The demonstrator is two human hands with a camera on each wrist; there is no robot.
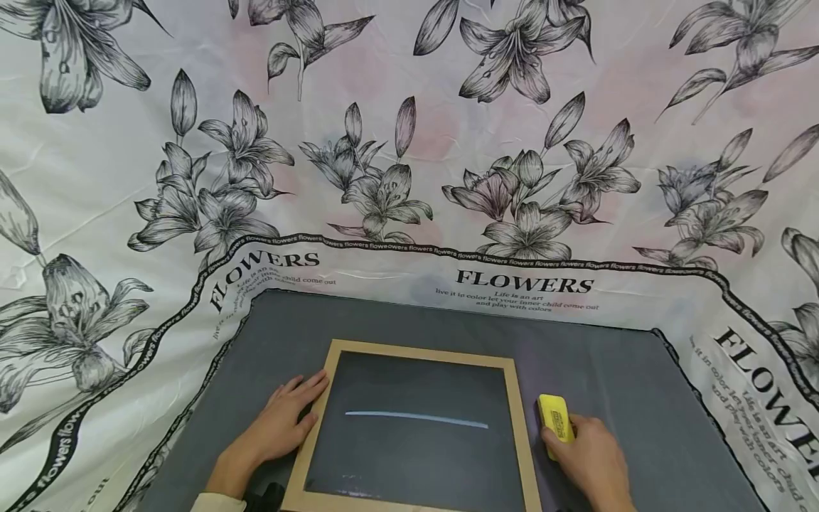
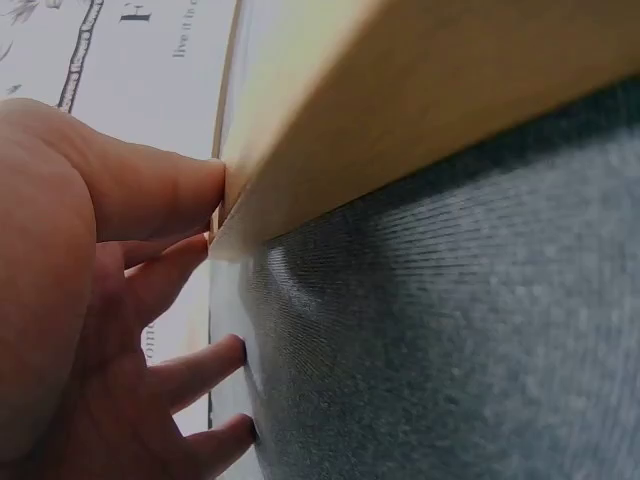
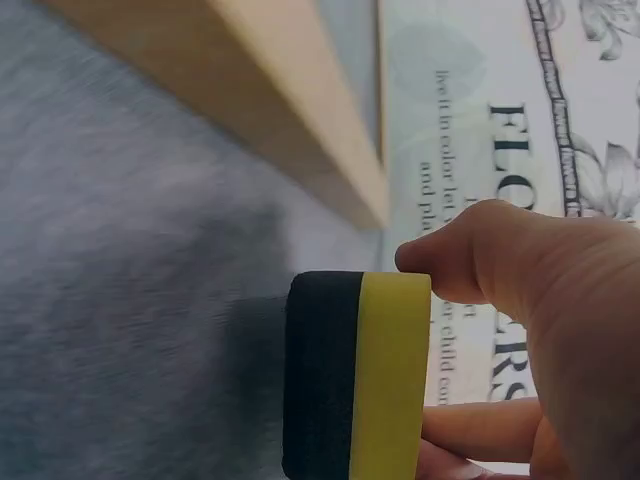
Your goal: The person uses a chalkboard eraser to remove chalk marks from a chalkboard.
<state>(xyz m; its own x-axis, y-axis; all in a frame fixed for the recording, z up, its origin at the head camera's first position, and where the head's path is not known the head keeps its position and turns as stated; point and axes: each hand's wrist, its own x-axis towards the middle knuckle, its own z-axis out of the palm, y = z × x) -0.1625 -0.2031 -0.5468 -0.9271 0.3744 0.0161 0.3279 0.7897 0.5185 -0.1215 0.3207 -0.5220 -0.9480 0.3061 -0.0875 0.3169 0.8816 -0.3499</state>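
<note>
A small blackboard (image 1: 416, 455) with a light wooden frame (image 1: 521, 441) lies on the dark grey cloth. One pale blue chalk line (image 1: 416, 419) runs across its upper half, and faint white smudges show near the bottom. My left hand (image 1: 278, 423) rests against the frame's left side, its thumb and fingertips touching the wood and its fingers fairly straight. To the right of the board, my right hand (image 1: 591, 455) grips a yellow board eraser (image 1: 555, 416) between thumb and fingers. In the right wrist view the eraser's black felt layer (image 3: 322, 375) faces the cloth.
The grey cloth surface (image 1: 595, 370) extends around the board. Its border carries "FLOWERS" lettering (image 1: 525, 282), and a white sheet printed with lilies (image 1: 384, 192) rises behind and at both sides. A dark object (image 1: 265, 498) sits by my left wrist.
</note>
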